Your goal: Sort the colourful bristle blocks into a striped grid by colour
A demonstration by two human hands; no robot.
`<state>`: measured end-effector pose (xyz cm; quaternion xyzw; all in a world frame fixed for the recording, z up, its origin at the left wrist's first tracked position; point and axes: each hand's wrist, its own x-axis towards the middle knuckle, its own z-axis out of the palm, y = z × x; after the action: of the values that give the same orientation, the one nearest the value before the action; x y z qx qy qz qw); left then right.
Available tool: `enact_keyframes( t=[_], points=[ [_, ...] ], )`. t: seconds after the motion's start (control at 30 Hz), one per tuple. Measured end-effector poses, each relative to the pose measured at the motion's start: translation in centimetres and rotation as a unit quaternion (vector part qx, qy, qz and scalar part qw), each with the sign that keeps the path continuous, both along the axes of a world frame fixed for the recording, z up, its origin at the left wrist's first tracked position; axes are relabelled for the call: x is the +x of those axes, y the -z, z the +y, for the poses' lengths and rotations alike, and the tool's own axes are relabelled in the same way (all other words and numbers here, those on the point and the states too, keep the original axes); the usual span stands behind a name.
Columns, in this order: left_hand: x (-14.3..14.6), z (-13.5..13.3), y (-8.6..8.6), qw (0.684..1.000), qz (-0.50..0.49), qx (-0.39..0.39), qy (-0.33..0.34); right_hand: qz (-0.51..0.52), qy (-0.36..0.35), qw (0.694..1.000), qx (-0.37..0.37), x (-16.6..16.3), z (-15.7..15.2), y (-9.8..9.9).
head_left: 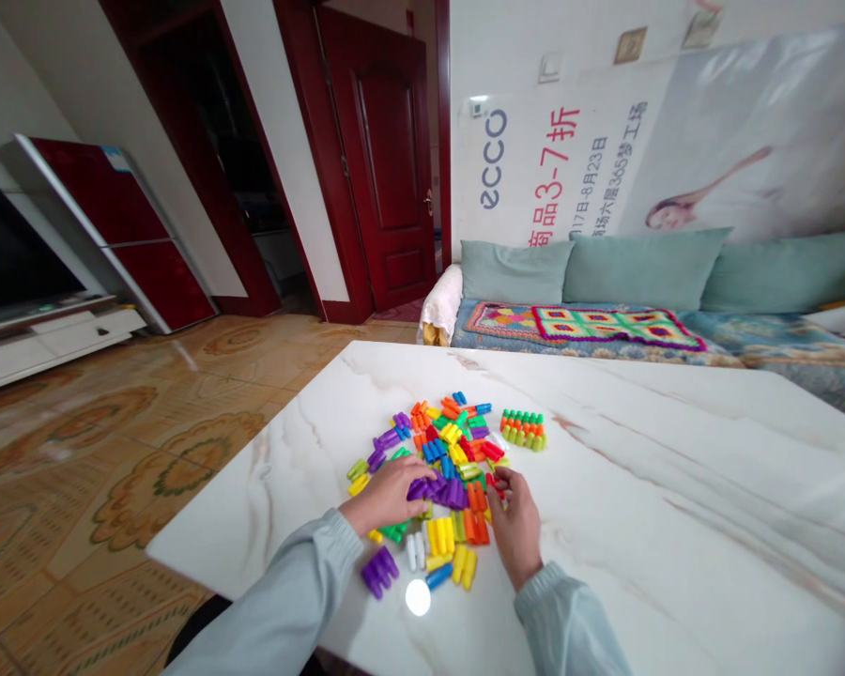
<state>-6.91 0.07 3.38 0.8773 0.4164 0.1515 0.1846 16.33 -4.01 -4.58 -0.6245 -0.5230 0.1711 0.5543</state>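
Observation:
Plastic building blocks made of joined bullet-shaped pegs lie in a loose, many-coloured pile on the white marble-patterned table [640,488]. At the pile's left side, my left hand [392,490] has its thumb and fingers closed around a purple block [422,488]. Another purple block [453,494] lies just right of it. My right hand [516,524] is at the pile's right edge, fingertips pinched at a red block [493,483], partly hidden by the fingers. Orange blocks [476,526] lie between the hands. Yellow blocks [440,536] are nearer to me.
A stacked green, orange and lime block assembly [524,429] stands apart, right of the pile's far end. A separate purple block [380,572] lies at the near left. Beyond the table's far edge is a sofa [507,314] with green cushions [644,268].

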Motion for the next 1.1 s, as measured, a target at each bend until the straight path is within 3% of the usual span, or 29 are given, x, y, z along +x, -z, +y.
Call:
enact_keyframes(
  t=[0.57,0.8,0.9,1.03,1.1],
  points=[
    [2.1,-0.9,2.1,0.998,-0.018,0.051,-0.037,0.007,-0.01,1.0,0.004,0.1,0.0,0.1],
    [2.6,-1.3,2.7,0.981,-0.148,0.054,-0.11,-0.006,-0.008,1.0,0.008,0.1,0.0,0.1],
    [3.5,-1.7,2.5,0.947,-0.266,-0.021,-0.179,-0.026,-0.005,0.999,0.026,0.0,-0.2,-0.4],
    [5.8,-2.9,2.2,0.842,-0.452,-0.217,-0.199,-0.062,-0.041,0.996,0.057,-0.1,-0.9,-1.6],
    [6.8,-3.6,2.1,0.798,-0.504,-0.27,-0.19,-0.072,-0.081,0.991,0.076,-0.2,-1.3,-2.0]
  ],
)
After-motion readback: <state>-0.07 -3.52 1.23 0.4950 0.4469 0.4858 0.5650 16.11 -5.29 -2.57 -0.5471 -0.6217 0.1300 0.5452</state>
